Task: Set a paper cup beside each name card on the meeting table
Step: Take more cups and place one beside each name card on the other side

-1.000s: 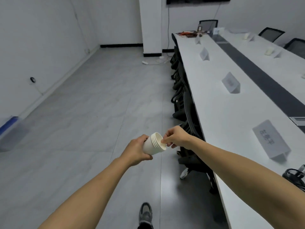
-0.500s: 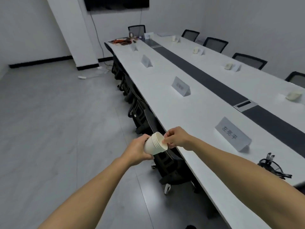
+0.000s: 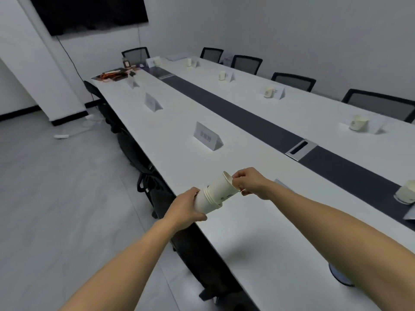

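Observation:
My left hand (image 3: 185, 208) grips a short stack of white paper cups (image 3: 205, 202) over the near edge of the long white meeting table (image 3: 258, 234). My right hand (image 3: 249, 181) pinches the rim of the top paper cup (image 3: 221, 187), which sticks halfway out of the stack. A name card (image 3: 207, 136) stands ahead on my side with no cup beside it, and another name card (image 3: 152, 102) stands farther on. My right forearm hides most of the nearest card. On the far side, cups stand by cards, among them one cup (image 3: 358, 123) and another (image 3: 268, 92).
Black office chairs (image 3: 155, 187) are tucked under the near edge. A dark strip (image 3: 247, 117) with a metal cable box (image 3: 301, 149) runs down the table's middle. Clutter (image 3: 112, 75) lies at the far end. A cup (image 3: 405, 194) stands at right. Grey floor lies to the left.
The view has swung right and closer to the table. My right hand has drawn the top cup partway out of the stack, which my left hand keeps holding.

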